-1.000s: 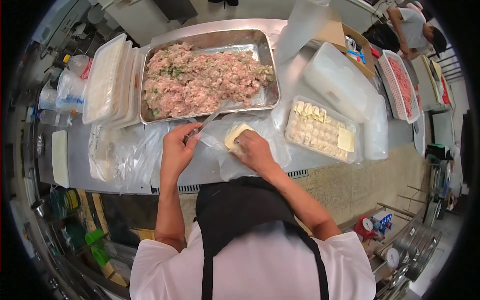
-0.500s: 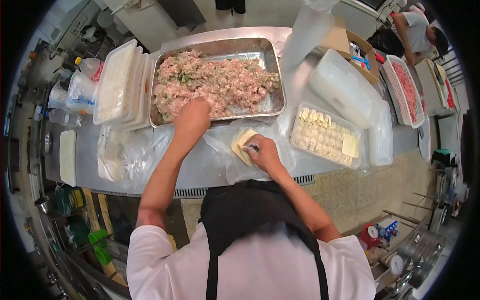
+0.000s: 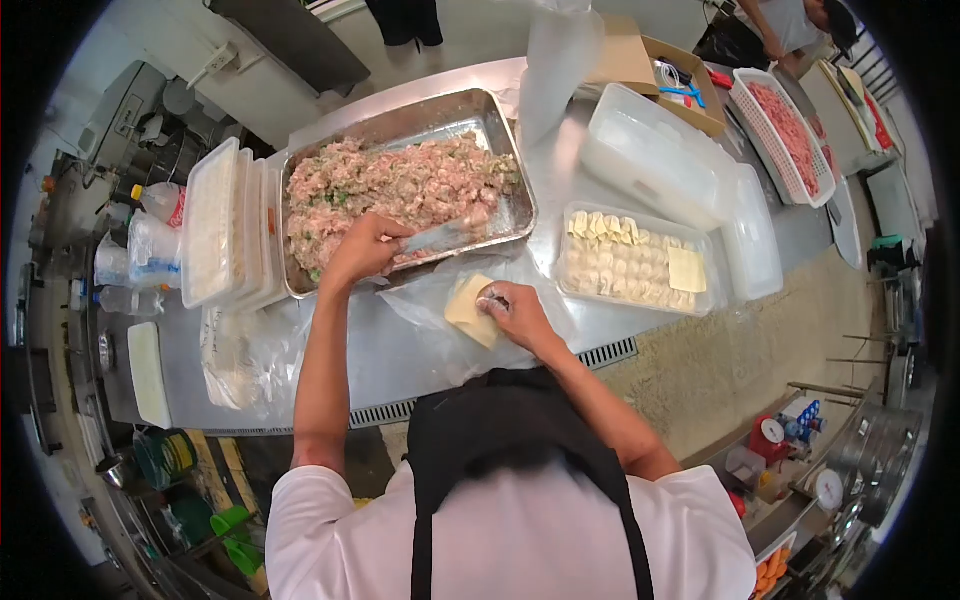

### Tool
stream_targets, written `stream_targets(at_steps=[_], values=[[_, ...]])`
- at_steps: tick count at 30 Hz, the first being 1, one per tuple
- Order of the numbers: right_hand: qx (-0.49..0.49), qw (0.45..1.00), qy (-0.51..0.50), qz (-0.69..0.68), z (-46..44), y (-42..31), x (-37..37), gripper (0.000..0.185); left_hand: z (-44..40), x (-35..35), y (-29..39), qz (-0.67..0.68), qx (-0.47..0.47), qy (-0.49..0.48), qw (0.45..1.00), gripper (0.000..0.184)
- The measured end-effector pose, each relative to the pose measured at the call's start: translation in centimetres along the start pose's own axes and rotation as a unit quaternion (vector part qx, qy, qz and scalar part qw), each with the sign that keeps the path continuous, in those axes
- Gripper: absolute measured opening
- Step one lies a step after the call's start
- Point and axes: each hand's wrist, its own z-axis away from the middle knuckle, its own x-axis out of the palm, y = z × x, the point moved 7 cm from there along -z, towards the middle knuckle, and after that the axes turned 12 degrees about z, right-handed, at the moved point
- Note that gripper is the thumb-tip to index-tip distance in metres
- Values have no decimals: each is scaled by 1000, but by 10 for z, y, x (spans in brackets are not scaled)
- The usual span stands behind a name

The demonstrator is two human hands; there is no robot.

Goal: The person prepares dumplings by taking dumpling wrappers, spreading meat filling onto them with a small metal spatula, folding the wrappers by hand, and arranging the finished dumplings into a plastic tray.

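Left hand (image 3: 365, 252) with a spatula (image 3: 438, 237) over meat filling (image 3: 400, 185); right hand (image 3: 520, 315) at the dumpling wrappers (image 3: 466, 314).
At the left, a stack of plastic containers (image 3: 208, 225) stands beside the steel tray (image 3: 515, 212) of filling. The left hand is closed around the spatula's handle near the tray's front edge, the blade pointing right. In front of the tray, the wrappers lie on a plastic sheet (image 3: 413, 302); the right hand's whitened fingers curl together at their right edge — whether they pinch one, I cannot tell. Just right, rows of dumplings (image 3: 615, 265) fill much of a clear box (image 3: 711, 292) — a square wrapper (image 3: 686, 270) lies at its right end. Farther right sits a white basket (image 3: 823, 183) of ground meat (image 3: 785, 130).
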Motion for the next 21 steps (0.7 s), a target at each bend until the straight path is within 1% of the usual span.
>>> stream_targets(at_steps=[1,2,3,4,6,7,8,9,10,11,12,13,14,15,16,18,21], values=[[3,1000,-4,2,0,2,0,13,6,0,4,12,4,13,1000,24],[-35,999,8,23,0,-1,-2,13,12,-1,3,24,7,28,999,20],[-73,996,18,43,1,-8,-3,13,17,3,-2,77,-3,29,997,19],[-70,997,10,43,3,-9,1,13,24,7,-7,82,-9,32,996,19],[-163,980,33,108,9,-28,11,14,36,16,-13,155,-22,62,986,18],[-161,981,30,107,9,-30,18,14,43,20,-18,169,-28,78,982,15],[-173,970,24,167,9,-34,26,15,48,26,-22,171,-31,78,982,15],[-186,956,18,226,10,-36,32,15,54,29,-26,201,-26,103,974,14],[-185,956,17,227,9,-35,34,15,61,31,-32,232,-20,128,964,14],[-159,957,11,242,4,-30,36,16,67,36,-37,238,-11,132,962,20],[-136,956,3,258,-1,-26,37,17,72,41,-41,240,-11,136,961,20],[-137,956,-3,259,-2,-26,36,17,79,48,-47,266,-18,152,952,22],[-99,979,-7,176,-5,-19,29,18,85,55,-55,291,-25,169,941,24],[-61,994,-12,92,-8,-13,22,19,86,64,-66,289,-14,171,942,27],[-63,993,-18,94,-8,-12,19,19,86,73,-71,293,-15,175,940,27],[15,998,-48,38,-8,-1,16,19,83,91,-74,289,-12,176,941,30],[27,998,-52,36,-7,0,15,18,75,112,-68,339,3,165,926,26]])
